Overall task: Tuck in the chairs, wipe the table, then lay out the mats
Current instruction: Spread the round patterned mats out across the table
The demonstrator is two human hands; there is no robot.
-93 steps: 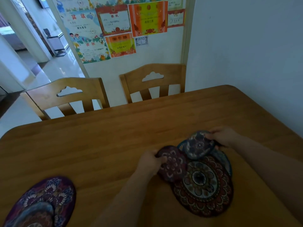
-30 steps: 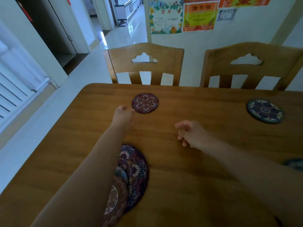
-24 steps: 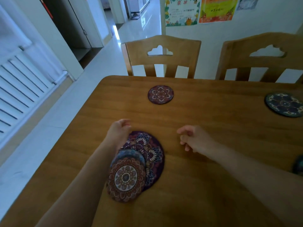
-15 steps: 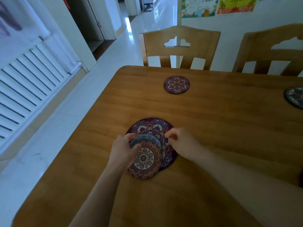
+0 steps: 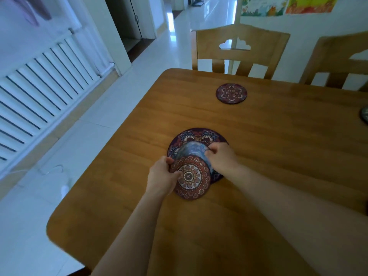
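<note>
A large dark round mat (image 5: 197,136) lies near the left end of the wooden table (image 5: 278,146). On it are two small mats: a red patterned one (image 5: 192,177) in front and a blue one (image 5: 192,151) behind. My left hand (image 5: 162,176) grips the red mat's left edge. My right hand (image 5: 222,156) pinches the blue mat's right edge and lifts it slightly. Another small red mat (image 5: 231,93) lies flat in front of the far left chair (image 5: 239,50). A dark mat's edge (image 5: 364,116) shows at the right border.
A second wooden chair (image 5: 338,64) stands tucked at the far right. The table's rounded left corner (image 5: 53,226) is near me. White tiled floor and a white radiator (image 5: 39,80) lie to the left, with a cable and plug (image 5: 63,188) on the floor.
Both hands came back from the far side to the stack near the left end. They closed on the two small mats, and the blue one is now tilting up.
</note>
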